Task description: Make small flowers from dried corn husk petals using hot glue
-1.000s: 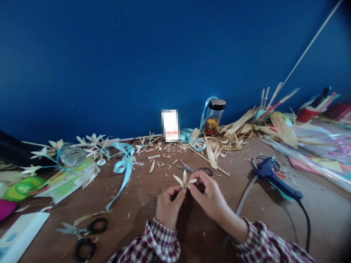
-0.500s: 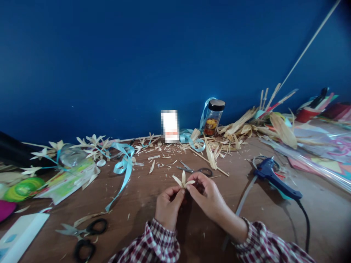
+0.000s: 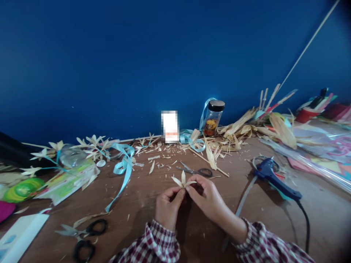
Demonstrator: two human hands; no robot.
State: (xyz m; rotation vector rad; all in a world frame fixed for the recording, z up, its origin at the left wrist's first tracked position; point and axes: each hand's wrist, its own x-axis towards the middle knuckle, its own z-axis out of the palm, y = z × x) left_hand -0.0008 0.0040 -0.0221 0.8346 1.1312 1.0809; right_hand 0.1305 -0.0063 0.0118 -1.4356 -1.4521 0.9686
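Observation:
Between my two hands is a small pale flower (image 3: 182, 179) made of dried corn husk, its pointed petals spread upward. The thumb and fingers of my left hand (image 3: 169, 204) pinch its base from the left. From the other side, my right hand (image 3: 206, 195) grips the base and the lower right petal, its curled fingers partly hidden. Just beyond the hands lies a pair of scissors (image 3: 205, 171) with dark handles. Other husk flowers (image 3: 95, 142) on light blue stems rest at the back left.
At right lies a blue glue gun (image 3: 268, 173) with its cord trailing forward. Black-handled scissors (image 3: 82, 233) sit open at front left. Light blue ribbon (image 3: 124, 164), a lidded jar (image 3: 213, 117), piled corn husks (image 3: 238, 126) and husk scraps line the back, before a blue wall.
The flower's right petal sits slightly higher and straighter between the fingers. Both hands stay in nearly the same place, still pinching its base.

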